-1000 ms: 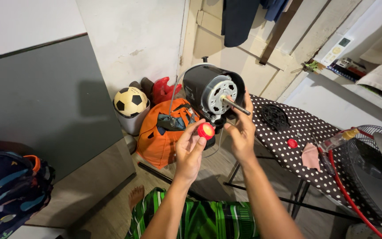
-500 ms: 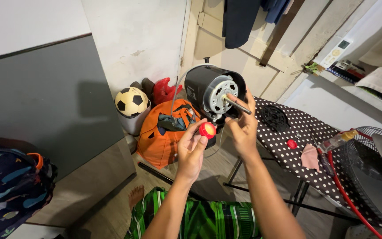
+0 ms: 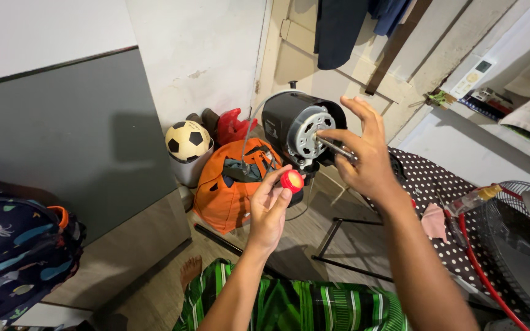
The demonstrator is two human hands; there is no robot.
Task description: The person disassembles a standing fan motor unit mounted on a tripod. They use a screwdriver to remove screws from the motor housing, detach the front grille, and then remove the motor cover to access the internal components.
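Left-hand grip [image 3: 271, 205] round a glossy red cap [image 3: 291, 181]

a small white remote-like unit with a dark little screen [image 3: 479, 66] hangs on the pale wall at upper right. just below it, a shelf holds a flat packet with green and yellow print [image 3: 440, 98]; details too small to tell.
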